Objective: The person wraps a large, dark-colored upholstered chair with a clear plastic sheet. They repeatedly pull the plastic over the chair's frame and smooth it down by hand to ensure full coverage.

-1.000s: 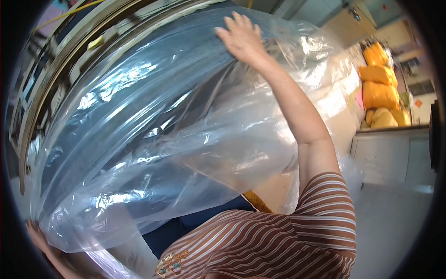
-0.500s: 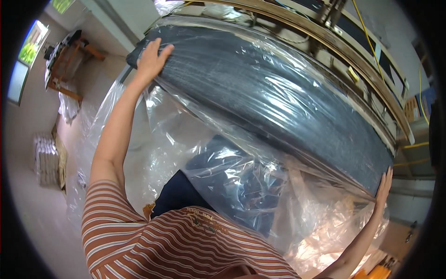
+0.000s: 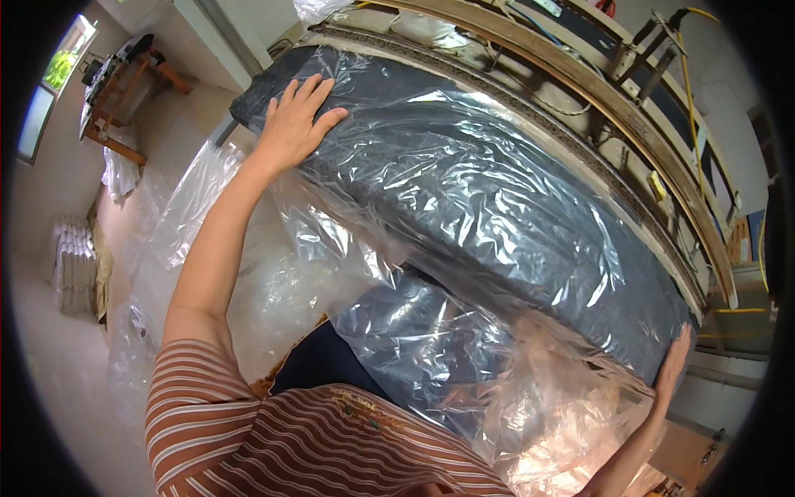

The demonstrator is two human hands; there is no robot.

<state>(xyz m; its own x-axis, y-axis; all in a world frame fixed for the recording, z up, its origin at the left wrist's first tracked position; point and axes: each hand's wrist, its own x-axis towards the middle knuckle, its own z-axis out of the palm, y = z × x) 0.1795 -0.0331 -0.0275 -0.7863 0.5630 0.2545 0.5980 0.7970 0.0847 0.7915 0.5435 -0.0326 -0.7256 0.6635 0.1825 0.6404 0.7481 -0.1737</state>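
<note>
A clear plastic sheet (image 3: 489, 178) lies wrinkled over a long dark grey panel (image 3: 397, 91) in front of me and hangs down its near side toward my body. My left hand (image 3: 300, 120) rests on the sheet at the panel's far left end, fingers spread and holding nothing. At the right end, my right hand (image 3: 676, 356) presses against the panel's edge with its fingers stretched out. Whether that palm touches plastic or the panel itself is hard to see.
Behind the panel runs a machine frame with a wooden rail (image 3: 580, 70), cables and a yellow hose (image 3: 687, 91). At the left stand a wooden table (image 3: 116, 124) and a stack of pale bundles (image 3: 74, 265). Loose plastic (image 3: 141, 323) trails on the floor.
The sheet over the panel has gone from fairly smooth to loose and wrinkled. My left hand has shifted slightly right and nearer; my right hand has come slightly nearer. The view has turned a little.
</note>
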